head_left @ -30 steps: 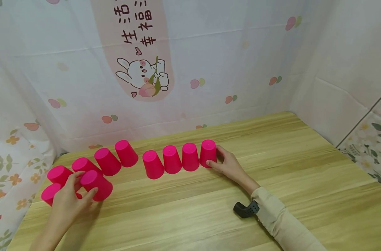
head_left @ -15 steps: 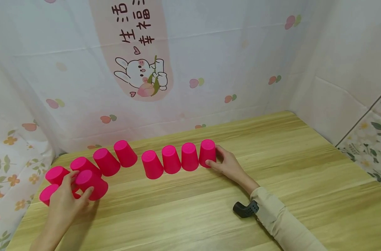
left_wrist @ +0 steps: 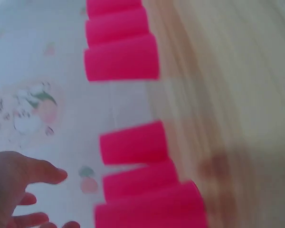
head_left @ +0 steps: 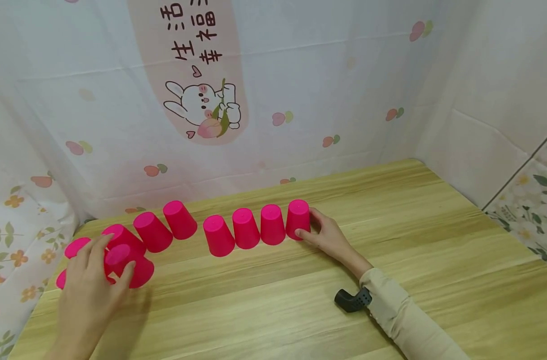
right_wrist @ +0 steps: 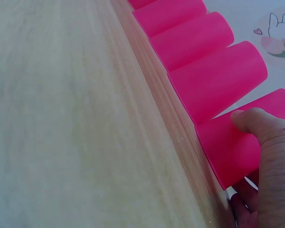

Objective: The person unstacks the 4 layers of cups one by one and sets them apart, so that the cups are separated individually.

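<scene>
Pink cups stand upside down on the wooden table (head_left: 273, 300). My right hand (head_left: 329, 237) grips the rightmost pink cup (head_left: 298, 218) of the right-hand row, its thumb (right_wrist: 249, 121) on the side. At the left, my left hand (head_left: 90, 275) is spread beside and above the nearest pink cup (head_left: 142, 270) there, partly covering it and the two leftmost cups behind. In the left wrist view the fingers (left_wrist: 45, 172) show apart from the cups, with nothing between them.
More pink cups, one of them a cup (head_left: 180, 220) at the back, form a slanting line on the left. A gap separates it from the right-hand row, which starts at another cup (head_left: 219, 236). A printed curtain (head_left: 345, 75) hangs behind; a black band piece (head_left: 352, 301) sits at the right sleeve.
My left hand has shifted slightly left, then loosened and lifted off the near cup, its fingers now spread over the leftmost cups. The right hand has stayed on its cup.
</scene>
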Demonstrator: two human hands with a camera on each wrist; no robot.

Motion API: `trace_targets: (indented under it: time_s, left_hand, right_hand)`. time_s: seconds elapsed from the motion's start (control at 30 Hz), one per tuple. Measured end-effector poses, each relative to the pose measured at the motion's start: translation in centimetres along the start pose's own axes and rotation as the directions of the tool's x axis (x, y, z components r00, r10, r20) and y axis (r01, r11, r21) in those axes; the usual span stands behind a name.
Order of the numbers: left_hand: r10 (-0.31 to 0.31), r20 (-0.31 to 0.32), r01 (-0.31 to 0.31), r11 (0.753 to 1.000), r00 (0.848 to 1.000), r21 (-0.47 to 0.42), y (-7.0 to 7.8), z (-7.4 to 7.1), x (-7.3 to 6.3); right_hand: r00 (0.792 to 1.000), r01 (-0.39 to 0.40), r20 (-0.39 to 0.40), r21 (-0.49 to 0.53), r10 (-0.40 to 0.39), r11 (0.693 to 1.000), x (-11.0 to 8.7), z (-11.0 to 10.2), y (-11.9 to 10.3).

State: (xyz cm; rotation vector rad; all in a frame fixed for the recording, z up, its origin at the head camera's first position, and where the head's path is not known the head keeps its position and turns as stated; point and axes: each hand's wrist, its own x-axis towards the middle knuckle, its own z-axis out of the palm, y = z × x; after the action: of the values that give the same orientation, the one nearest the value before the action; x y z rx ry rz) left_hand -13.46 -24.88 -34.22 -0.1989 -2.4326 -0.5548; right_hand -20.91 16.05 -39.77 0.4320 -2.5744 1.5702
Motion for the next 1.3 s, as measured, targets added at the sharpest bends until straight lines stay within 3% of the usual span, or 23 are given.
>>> trace_targets:
  time_s: [0.13,0.27,0.4,0.53,0.73,0.83,0.93,1.13,1.3]
  left_hand:
    - [0.106,-0.036,-0.108,0.99,0.994,-0.094,1.7,0.8,0.6]
    - [0.119,0.003,-0.117,0.977,0.993,-0.181,2.9,2.6,1.2]
    - [0.069,0.099,-0.039,0.96,0.993,-0.279,3.9,4.7,1.6]
    - [0.019,0.203,0.055,0.935,0.979,-0.35,4.4,6.4,2.3]
    - [-0.042,0.369,0.206,0.885,0.928,-0.417,5.1,8.3,3.7]
    - [-0.041,0.428,0.245,0.867,0.903,-0.434,5.5,9.2,4.2]
    - [-0.034,0.449,0.26,0.853,0.893,-0.452,5.8,9.9,4.4]
    - [-0.042,0.439,0.271,0.837,0.897,-0.475,6.1,9.8,4.5]
    - [-0.045,0.443,0.268,0.849,0.895,-0.455,6.0,9.0,4.8]
  right_hand:
    - [1.0,0.0,-0.009,-0.004,0.0,1.0,0.3,0.2,1.6]
    - [1.0,-0.007,-0.013,0.003,0.007,1.0,0.9,0.5,3.8]
    - [1.0,0.004,-0.009,0.012,-0.004,1.0,1.0,0.5,4.1]
    - [1.0,0.02,-0.003,0.015,-0.02,1.0,1.0,0.6,4.1]
    - [1.0,0.012,-0.009,0.018,-0.012,1.0,1.0,0.6,4.1]
    - [1.0,0.004,-0.009,0.021,-0.004,1.0,0.9,0.6,4.0]
    - [1.0,-0.001,-0.006,0.02,0.001,1.0,0.7,0.6,3.3]
    - [1.0,0.025,0.002,-0.005,-0.025,1.0,0.1,0.1,0.4]
    - [1.0,0.021,-0.005,-0.02,-0.021,1.0,0.5,0.2,2.0]
